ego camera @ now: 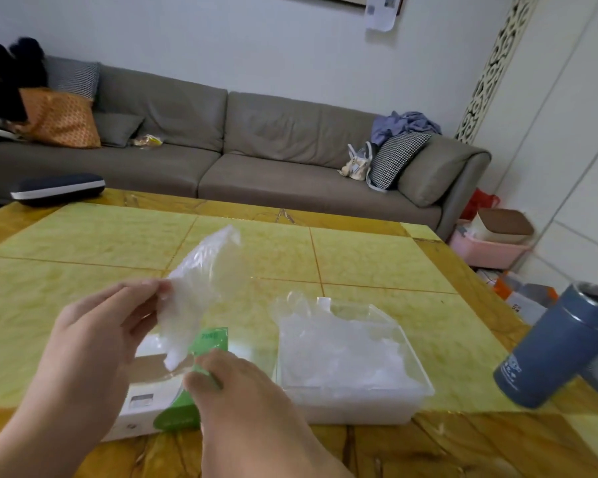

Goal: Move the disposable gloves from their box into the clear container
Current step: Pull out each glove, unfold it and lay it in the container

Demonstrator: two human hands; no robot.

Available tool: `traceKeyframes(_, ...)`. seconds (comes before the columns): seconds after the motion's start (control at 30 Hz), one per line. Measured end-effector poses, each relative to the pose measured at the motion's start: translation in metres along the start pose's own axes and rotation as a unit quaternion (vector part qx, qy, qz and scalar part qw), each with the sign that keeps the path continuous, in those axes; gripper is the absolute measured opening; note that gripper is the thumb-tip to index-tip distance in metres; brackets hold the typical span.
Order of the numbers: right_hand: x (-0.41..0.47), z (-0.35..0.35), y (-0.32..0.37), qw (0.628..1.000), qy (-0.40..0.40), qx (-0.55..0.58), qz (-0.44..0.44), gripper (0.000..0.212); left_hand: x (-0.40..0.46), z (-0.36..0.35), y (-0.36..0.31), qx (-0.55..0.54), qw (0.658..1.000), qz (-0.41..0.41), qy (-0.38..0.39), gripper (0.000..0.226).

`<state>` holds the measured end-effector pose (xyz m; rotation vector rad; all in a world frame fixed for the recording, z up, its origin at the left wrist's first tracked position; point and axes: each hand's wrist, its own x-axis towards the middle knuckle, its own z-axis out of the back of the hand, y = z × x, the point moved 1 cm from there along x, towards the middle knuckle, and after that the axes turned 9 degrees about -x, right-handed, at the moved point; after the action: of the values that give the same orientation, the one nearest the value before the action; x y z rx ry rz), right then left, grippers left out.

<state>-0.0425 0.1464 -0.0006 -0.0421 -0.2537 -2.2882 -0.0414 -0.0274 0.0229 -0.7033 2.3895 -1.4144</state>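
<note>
Left hand [94,326] pinching glove [201,281], box [166,391] beneath

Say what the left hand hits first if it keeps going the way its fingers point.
Nothing solid, probably. The left hand points up-right, pinching a glove; beyond it lies bare table, then the sofa. Height above the table is unclear.

Long grey fabric sofa [242,146] against plain pale wall [256,46]; yellow-green tiled surface [83,243] in front; white carved lattice panel [491,67] right.
</note>
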Motion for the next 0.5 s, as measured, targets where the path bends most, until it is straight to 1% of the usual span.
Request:
traceKeyframes(0.07,-0.005,0.012,-0.001,0.998,-0.049,0.035,-0.018,0.05,-0.002,-0.001,-0.001,-0.047,0.999,0.002,0.017,0.04)
traceKeyframes(0.1,-0.008,0.02,-0.003,0.995,-0.078,0.063,-0.026,0.044,-0.004,-0.003,0.0,-0.062,0.998,0.009,0.027,0.041)
traceKeyframes(0.13,-0.009,0.027,-0.005,0.989,-0.107,0.092,-0.035,0.038,-0.004,-0.003,-0.001,-0.074,0.996,0.024,0.035,0.037)
traceKeyframes(0.2,-0.011,0.034,-0.016,0.963,-0.195,0.169,-0.078,0.029,-0.002,-0.003,0.0,-0.09,0.992,0.069,0.057,0.022)
traceKeyframes(0.27,-0.01,0.039,-0.027,0.921,-0.255,0.264,-0.128,0.02,-0.004,-0.007,0.003,-0.089,0.986,0.107,0.089,0.02)
traceKeyframes(0.3,-0.009,0.041,-0.029,0.901,-0.263,0.313,-0.143,0.012,-0.006,-0.009,0.005,-0.083,0.983,0.126,0.109,0.022)
traceKeyframes(0.33,-0.008,0.043,-0.03,0.886,-0.262,0.352,-0.154,0.011,-0.009,-0.015,0.007,-0.075,0.978,0.145,0.133,0.025)
traceKeyframes(0.37,-0.006,0.044,-0.03,0.877,-0.253,0.374,-0.164,0.02,-0.013,-0.02,0.01,-0.065,0.969,0.165,0.17,0.033)
traceKeyframes(0.4,-0.006,0.044,-0.031,0.872,-0.241,0.39,-0.174,0.028,-0.018,-0.023,0.014,-0.054,0.956,0.189,0.219,0.046)
traceKeyframes(0.43,-0.005,0.045,-0.031,0.868,-0.231,0.397,-0.187,0.029,-0.022,-0.026,0.016,-0.032,0.941,0.212,0.261,0.06)
traceKeyframes(0.47,-0.005,0.046,-0.031,0.862,-0.228,0.405,-0.203,0.026,-0.028,-0.028,0.017,0.006,0.928,0.221,0.298,0.069)
traceKeyframes(0.5,-0.005,0.047,-0.031,0.856,-0.23,0.407,-0.222,0.021,-0.035,-0.029,0.016,0.06,0.918,0.209,0.331,0.07)
